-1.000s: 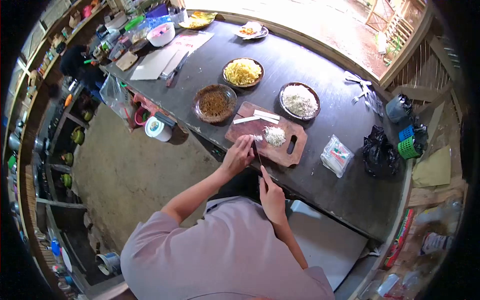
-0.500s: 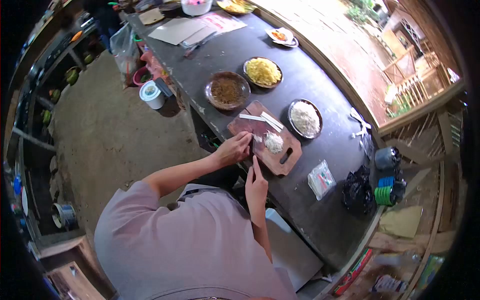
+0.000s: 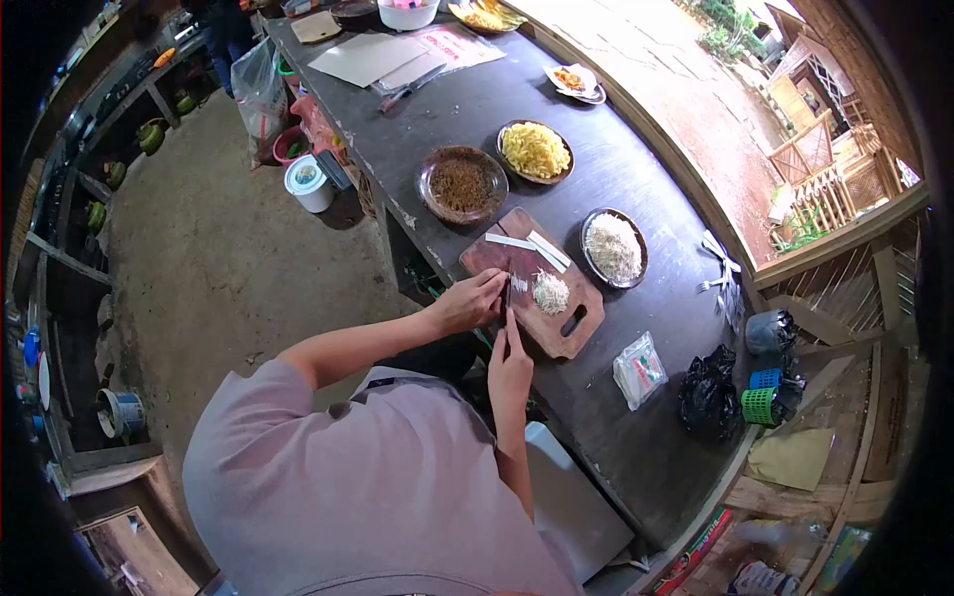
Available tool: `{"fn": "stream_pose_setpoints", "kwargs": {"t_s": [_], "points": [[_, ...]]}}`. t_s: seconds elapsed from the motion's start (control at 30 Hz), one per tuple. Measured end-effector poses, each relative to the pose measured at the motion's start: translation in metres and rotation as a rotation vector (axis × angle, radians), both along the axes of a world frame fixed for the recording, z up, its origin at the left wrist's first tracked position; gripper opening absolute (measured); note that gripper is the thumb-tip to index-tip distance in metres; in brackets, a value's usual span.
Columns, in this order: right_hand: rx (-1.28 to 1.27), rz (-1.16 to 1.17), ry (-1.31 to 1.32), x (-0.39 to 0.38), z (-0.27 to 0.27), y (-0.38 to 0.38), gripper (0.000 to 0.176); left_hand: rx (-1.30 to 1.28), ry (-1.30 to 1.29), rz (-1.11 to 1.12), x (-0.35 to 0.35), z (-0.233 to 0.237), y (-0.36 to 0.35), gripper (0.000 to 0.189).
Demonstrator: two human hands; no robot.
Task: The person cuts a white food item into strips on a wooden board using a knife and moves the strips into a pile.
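A wooden cutting board (image 3: 556, 335) lies on the dark table's near edge. My left hand (image 3: 470, 301) is closed at the board's near-left side, fingertips pressed on a small piece I cannot make out. In my right hand (image 3: 511, 375) is a knife (image 3: 509, 291), index finger stretched along it, its thin dark blade beside my left fingertips. Fine white slivers (image 3: 520, 284) lie just right of the blade. A mound of pale shreds (image 3: 551, 293) sits near the board's handle slot. Farther up the board rest long white strips (image 3: 510, 241).
Beyond the board stand bowls of brown crumbs (image 3: 462, 186), yellow pieces (image 3: 535, 151) and whitish shreds (image 3: 613, 247). To the right are a plastic packet (image 3: 639, 371), a black bag (image 3: 711, 392) and cutlery (image 3: 720, 268). Another knife (image 3: 411, 89) and cardboard (image 3: 366, 60) lie far left.
The whole view has shifted slightly with my head. Both hands stay at the same place on the board, with the knife close beside my left fingertips.
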State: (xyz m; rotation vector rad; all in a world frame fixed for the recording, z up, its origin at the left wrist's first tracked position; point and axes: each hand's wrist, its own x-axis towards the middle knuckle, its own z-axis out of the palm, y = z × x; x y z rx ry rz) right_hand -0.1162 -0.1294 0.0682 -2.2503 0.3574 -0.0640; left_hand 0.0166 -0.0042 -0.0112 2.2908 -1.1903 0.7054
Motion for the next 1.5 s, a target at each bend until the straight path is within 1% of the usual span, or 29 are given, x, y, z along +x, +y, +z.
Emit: {"fn": "stream_pose_setpoints", "kwargs": {"t_s": [0.1, 0.17, 0.2, 0.27, 0.4, 0.47, 0.5, 0.53, 0.57, 0.6, 0.67, 0.7, 0.8, 0.83, 0.87, 0.93, 1.07, 1.1, 1.17, 1.23, 1.3, 1.4, 1.47, 1.5], "points": [[-0.059, 0.005, -0.034, -0.031, -0.009, -0.002, 0.043, -0.032, -0.012, -0.017, 0.002, -0.007, -0.003, 0.035], [-0.041, 0.003, -0.167, -0.043, -0.014, -0.002, 0.042, -0.046, 0.087, -0.02, -0.001, -0.007, -0.003, 0.043], [-0.043, 0.005, -0.163, -0.036, -0.012, -0.002, 0.042, -0.048, 0.09, -0.018, -0.001, -0.008, -0.004, 0.043], [-0.04, -0.007, -0.052, -0.013, -0.008, 0.001, 0.042, -0.031, 0.069, 0.0, -0.002, -0.008, -0.003, 0.043], [-0.047, 0.009, 0.009, -0.004, -0.006, 0.0, 0.043, 0.005, 0.064, -0.017, 0.003, -0.01, 0.001, 0.045], [-0.038, 0.017, -0.02, -0.027, -0.012, -0.002, 0.043, -0.064, 0.064, -0.042, 0.0, -0.007, 0.001, 0.045], [-0.037, 0.019, -0.1, -0.037, -0.013, -0.002, 0.044, -0.01, 0.037, -0.032, 0.001, -0.008, 0.0, 0.043], [-0.033, 0.02, -0.179, -0.042, -0.013, -0.002, 0.044, -0.015, 0.044, -0.031, 0.0, -0.009, -0.001, 0.043], [-0.025, 0.021, -0.186, -0.04, -0.014, -0.002, 0.044, -0.027, 0.073, -0.022, -0.001, -0.01, -0.001, 0.042], [-0.022, 0.016, -0.183, -0.031, -0.012, -0.002, 0.044, -0.034, 0.098, -0.016, -0.002, -0.007, -0.001, 0.041], [-0.026, 0.022, -0.004, -0.006, -0.007, -0.003, 0.044, -0.027, 0.091, -0.018, -0.003, -0.007, -0.001, 0.042], [0.027, 0.02, -0.024, 0.002, -0.009, -0.003, 0.044, -0.012, 0.093, -0.014, -0.004, -0.006, 0.0, 0.042], [-0.003, 0.026, -0.016, -0.013, -0.009, -0.003, 0.044, 0.007, 0.051, -0.006, 0.0, -0.007, 0.001, 0.04], [-0.012, 0.025, -0.141, -0.024, -0.014, -0.003, 0.045, 0.009, 0.023, 0.001, 0.0, -0.007, 0.0, 0.039], [-0.02, 0.032, -0.139, -0.03, -0.018, -0.005, 0.045, 0.001, 0.025, 0.008, 0.001, -0.008, -0.001, 0.039], [0.001, 0.024, -0.12, -0.04, -0.009, -0.004, 0.044, -0.031, 0.088, -0.006, -0.003, -0.003, 0.0, 0.039], [0.046, 0.013, -0.084, -0.002, -0.012, -0.004, 0.043, -0.007, 0.093, -0.011, -0.005, -0.002, 0.002, 0.043], [0.049, 0.018, -0.037, 0.001, -0.01, -0.004, 0.043, 0.019, 0.077, -0.012, -0.004, -0.001, 0.003, 0.044], [0.04, 0.017, -0.033, -0.014, -0.003, -0.002, 0.043, 0.043, 0.056, -0.007, -0.001, 0.0, 0.005, 0.045], [0.02, 0.024, -0.017, -0.031, -0.005, -0.003, 0.043, -0.034, 0.102, -0.027, -0.001, -0.004, 0.004, 0.044], [0.021, 0.028, -0.149, -0.043, -0.01, -0.003, 0.043, -0.055, 0.123, -0.022, -0.003, -0.002, 0.002, 0.044], [0.054, 0.018, -0.074, -0.021, -0.007, -0.004, 0.043, -0.037, 0.128, -0.033, -0.001, -0.001, 0.005, 0.045], [0.05, 0.016, -0.093, -0.008, -0.015, -0.005, 0.043, -0.012, 0.116, -0.042, -0.003, 0.0, 0.006, 0.046], [0.064, 0.017, -0.106, -0.007, -0.014, -0.004, 0.043, -0.043, 0.178, -0.062, -0.004, 0.003, 0.007, 0.045]]}}
